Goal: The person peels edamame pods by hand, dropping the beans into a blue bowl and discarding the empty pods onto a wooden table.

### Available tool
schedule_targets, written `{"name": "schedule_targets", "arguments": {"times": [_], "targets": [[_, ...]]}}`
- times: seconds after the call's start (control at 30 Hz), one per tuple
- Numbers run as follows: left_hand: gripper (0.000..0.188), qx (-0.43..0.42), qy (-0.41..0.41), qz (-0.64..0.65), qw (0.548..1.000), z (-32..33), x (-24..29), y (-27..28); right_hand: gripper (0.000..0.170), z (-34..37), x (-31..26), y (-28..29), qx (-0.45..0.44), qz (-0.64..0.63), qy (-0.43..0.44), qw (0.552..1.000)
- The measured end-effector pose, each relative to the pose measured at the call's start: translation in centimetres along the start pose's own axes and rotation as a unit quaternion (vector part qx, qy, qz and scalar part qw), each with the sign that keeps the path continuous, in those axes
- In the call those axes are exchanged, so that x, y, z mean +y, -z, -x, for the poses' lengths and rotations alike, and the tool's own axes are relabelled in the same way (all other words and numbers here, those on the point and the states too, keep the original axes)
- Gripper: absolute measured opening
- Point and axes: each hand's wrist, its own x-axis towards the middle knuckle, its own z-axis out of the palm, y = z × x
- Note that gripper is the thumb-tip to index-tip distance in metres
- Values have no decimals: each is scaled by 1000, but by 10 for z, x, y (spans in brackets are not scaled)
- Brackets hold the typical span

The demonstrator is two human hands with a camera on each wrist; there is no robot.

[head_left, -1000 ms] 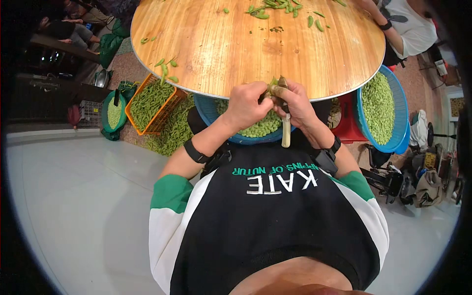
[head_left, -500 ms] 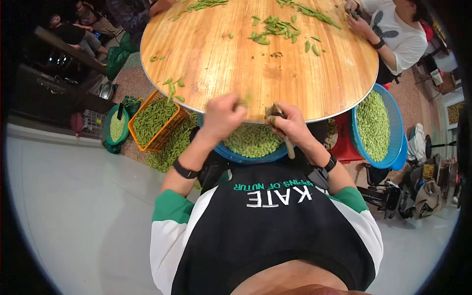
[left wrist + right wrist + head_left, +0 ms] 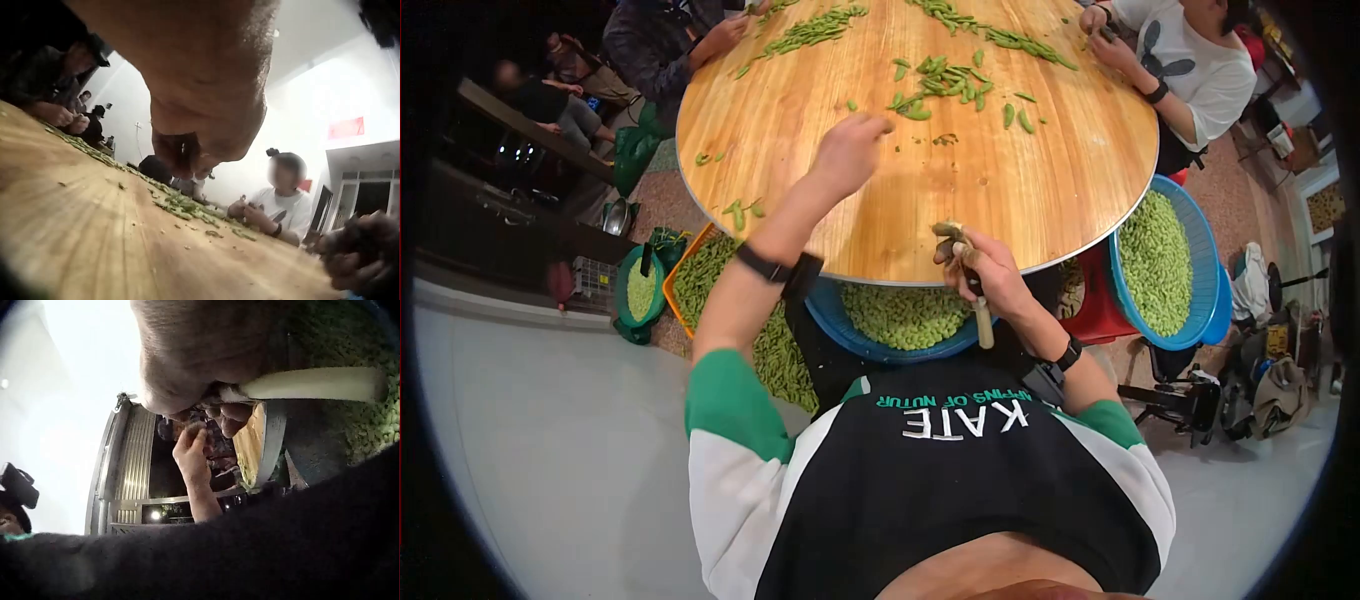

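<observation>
My left hand (image 3: 850,155) reaches out over the round wooden table (image 3: 800,205), fingers loosely bent, just short of a loose pile of green bean pods (image 3: 945,80). No object shows at its fingertips in the head view. In the left wrist view the hand (image 3: 209,94) hangs above the tabletop, fingers pointing down. By the near table edge, my right hand (image 3: 992,275) grips a tool with a pale handle (image 3: 985,328); its working end is hidden among dark-looking fingers. Below sits a blue basin (image 3: 825,318) of shelled green beans (image 3: 905,315).
A second blue basin (image 3: 1212,262) of shelled beans stands right of the table. To the left are an orange crate (image 3: 672,305) with pods and a green bowl (image 3: 622,290). People sit around the far side, with more pods (image 3: 815,32) before them.
My left hand has left the right hand and moved forward across the table; the green blur at its fingertips is gone. My right hand stays near the edge with the pale-handled tool.
</observation>
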Motion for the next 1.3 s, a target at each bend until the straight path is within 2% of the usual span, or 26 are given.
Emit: {"name": "schedule_targets", "arguments": {"times": [0.1,0.2,0.23,0.3,0.43,0.5,0.53,0.6,0.63,0.7,0.73,0.97,1.07,1.13,1.3], "targets": [[18,-25,11,-8,1000,-47,-12,-52,35,-5,8,9,19,-53,3,998],[15,-103,105,-102,984,-70,-17,-80,36,-7,9,10,50,-73,0,996],[15,-103,104,-101,984,-71,-20,-86,37,-7,9,10,59,-78,0,995],[15,-87,128,-67,986,-68,-21,-88,37,-7,3,8,62,-95,-3,994],[17,-68,120,21,990,-43,0,-66,38,-11,6,12,62,-149,-6,987],[11,-91,189,278,937,-23,23,-47,38,-13,7,11,65,-166,-4,984],[11,-97,193,279,936,-12,38,-36,36,-13,6,10,72,-160,9,985],[11,-125,245,508,816,15,68,-17,31,-12,6,8,87,-161,15,983],[11,-127,250,509,814,27,76,-14,31,-12,4,5,89,-164,10,982],[10,-136,276,541,783,46,89,-9,29,-10,1,0,42,-188,14,981],[11,-111,289,574,758,51,97,-4,28,-10,3,-2,18,-182,-1,983],[5,-107,327,585,735,76,93,-2,26,0,5,-15,-1,-168,-24,985],[7,-98,308,584,745,81,92,-1,27,2,3,-17,-15,-162,-24,986],[7,-91,261,552,787,83,92,0,27,5,4,-16,-55,-180,-15,982],[6,-77,249,566,782,89,99,3,25,7,1,-21,-36,-147,-4,989]]}}
